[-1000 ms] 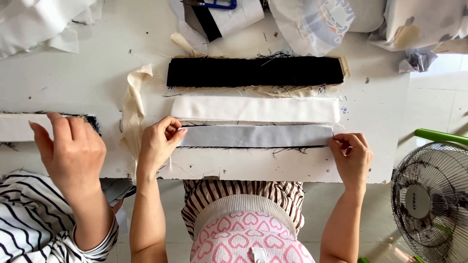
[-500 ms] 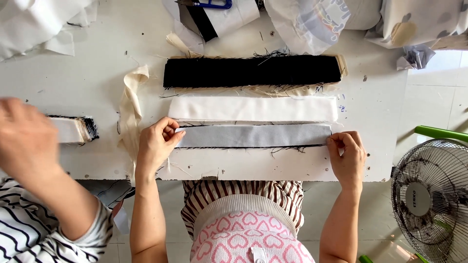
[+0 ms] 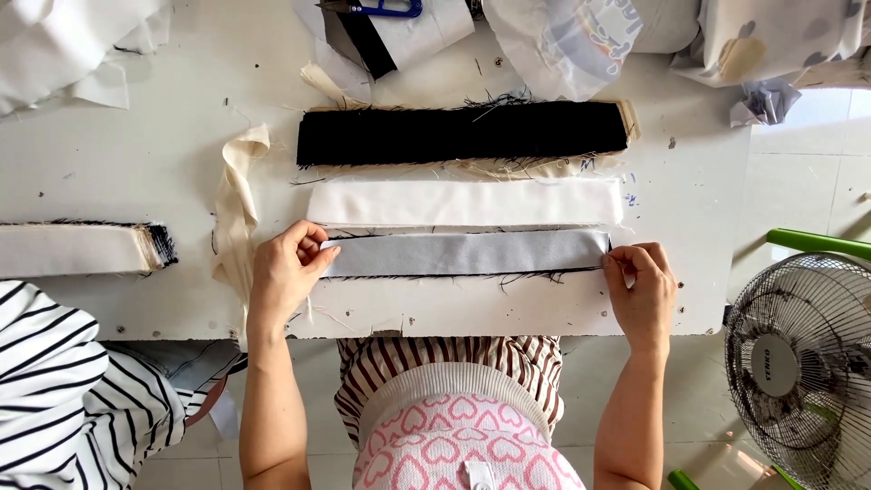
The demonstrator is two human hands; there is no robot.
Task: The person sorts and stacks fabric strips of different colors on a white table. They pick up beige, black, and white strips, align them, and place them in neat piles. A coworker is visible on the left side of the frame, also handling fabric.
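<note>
Grey fabric strip (image 3: 467,253) laid flat on the white table (image 3: 118,163), long axis running left to right across the near part of the tabletop, parallel to the front edge, ends pointing toward either hand. Left hand (image 3: 283,277) pinching the strip's left end, thumb over the top, fingers curled in. Right hand (image 3: 642,295) closed on the right end near the table's corner, fingers bent down over the fabric edge. Loose dark threads trailing along the strip's lower edge. Just beyond it, a white fabric strip (image 3: 464,201) lying parallel, close beside; farther back, a black fabric strip (image 3: 461,132) with frayed edges, same left-to-right lie. Cream fabric scrap (image 3: 238,204) crumpled beside the left hand. Off to the left, well apart, another white strip with black fringe (image 3: 83,249). Blue-handled scissors (image 3: 386,8) at the table's far edge. Electric fan (image 3: 803,358) on the floor at right. Striped sleeve (image 3: 63,390) of another person at lower left.
</note>
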